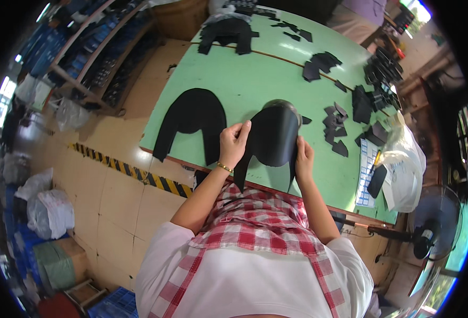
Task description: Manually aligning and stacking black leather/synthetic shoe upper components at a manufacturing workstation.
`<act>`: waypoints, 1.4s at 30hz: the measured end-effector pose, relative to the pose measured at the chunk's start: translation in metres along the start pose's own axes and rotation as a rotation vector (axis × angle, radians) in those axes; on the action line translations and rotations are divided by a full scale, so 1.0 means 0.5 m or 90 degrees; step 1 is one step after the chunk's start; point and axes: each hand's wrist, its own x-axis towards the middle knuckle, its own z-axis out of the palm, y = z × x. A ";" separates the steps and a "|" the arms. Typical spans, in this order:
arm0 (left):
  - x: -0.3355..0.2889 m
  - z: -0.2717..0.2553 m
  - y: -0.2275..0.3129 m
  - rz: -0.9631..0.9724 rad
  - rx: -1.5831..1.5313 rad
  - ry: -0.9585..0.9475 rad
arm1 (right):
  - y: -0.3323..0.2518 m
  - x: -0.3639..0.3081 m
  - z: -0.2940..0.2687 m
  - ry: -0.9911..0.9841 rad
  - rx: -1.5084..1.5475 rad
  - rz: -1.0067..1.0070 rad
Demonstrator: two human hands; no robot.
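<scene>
Between my two hands is a black horseshoe-shaped sheet piece (272,137), bowed into a curve above the green tabletop, its two legs hanging toward me. My left hand (234,142) pinches its left edge, and a bracelet circles that wrist. The right edge is gripped by my right hand (304,155). Just behind the piece, a round metallic-looking object (281,102) is mostly covered by it. To the left, a second black horseshoe piece (195,108) lies flat, its legs pointing toward the table's near edge.
On the green table (255,71), a pile of horseshoe pieces (227,32) sits at the far left. Small black pieces (335,127) lie scattered on the right, near a white plastic bag (403,164). A fan (430,233) stands at the right. A person (357,18) is beyond the table.
</scene>
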 end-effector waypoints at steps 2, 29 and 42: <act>0.000 -0.054 0.037 0.009 0.001 0.019 | -0.036 -0.024 0.030 -0.017 0.013 -0.004; -0.030 -0.281 0.108 -0.245 -0.387 -0.161 | -0.110 0.017 0.191 -0.183 -0.170 -0.175; -0.063 -0.219 0.103 -0.234 -0.543 -0.168 | -0.080 0.015 0.153 -0.165 -0.158 -0.169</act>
